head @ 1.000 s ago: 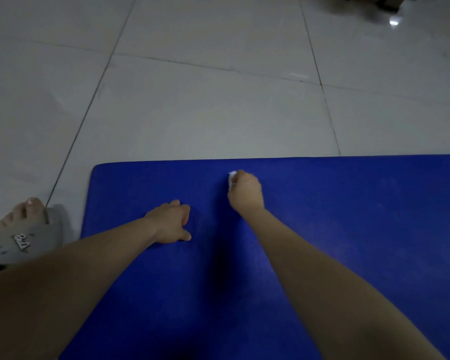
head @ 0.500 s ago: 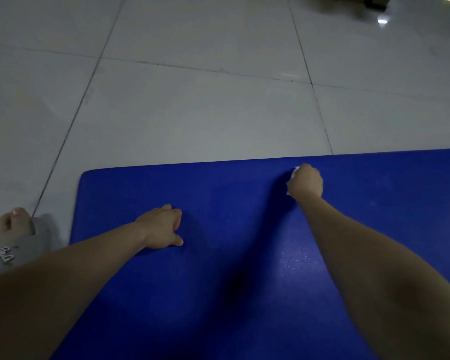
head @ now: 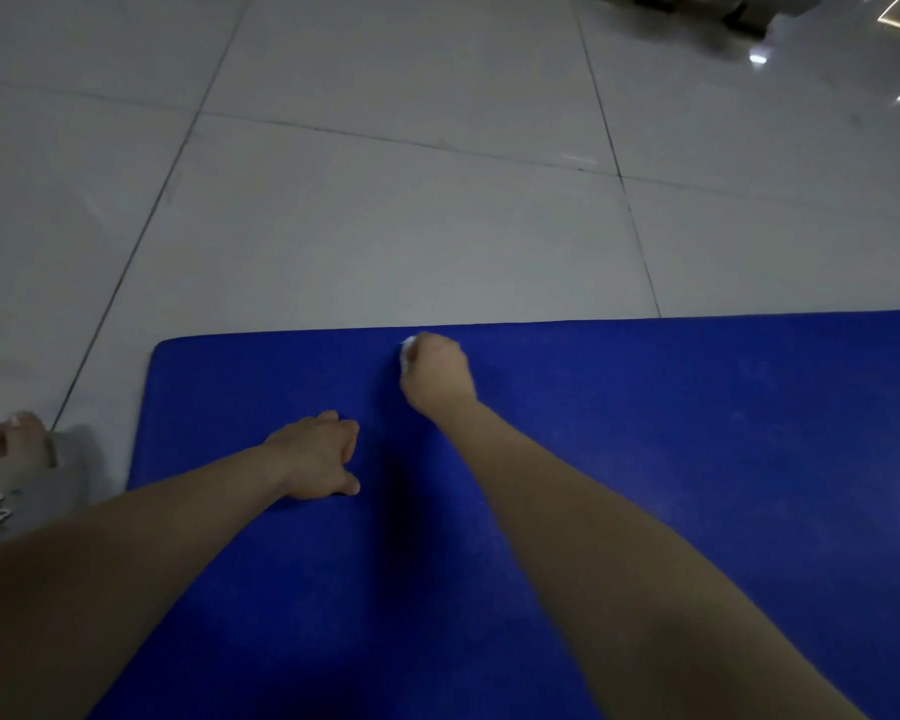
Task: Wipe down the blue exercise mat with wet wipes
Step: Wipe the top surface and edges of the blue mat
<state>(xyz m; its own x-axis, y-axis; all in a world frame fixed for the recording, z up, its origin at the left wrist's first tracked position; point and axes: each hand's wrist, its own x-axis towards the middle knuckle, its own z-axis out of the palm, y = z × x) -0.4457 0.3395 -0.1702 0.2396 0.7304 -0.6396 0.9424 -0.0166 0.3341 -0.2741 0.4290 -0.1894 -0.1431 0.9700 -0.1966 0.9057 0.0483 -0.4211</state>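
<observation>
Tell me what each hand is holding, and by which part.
The right hand grips a white wipe, bunched up inside its fist; only a small bit sticks out. The left hand holds nothing and rests, curled, on the mat.

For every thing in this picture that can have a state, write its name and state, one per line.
Blue exercise mat: unrolled flat on the floor.
Wet wipe: bunched, pressed against the mat.
Right hand: curled round the wipe.
Left hand: fingers curled, resting on the mat.
Grey slipper: worn on a foot.
</observation>
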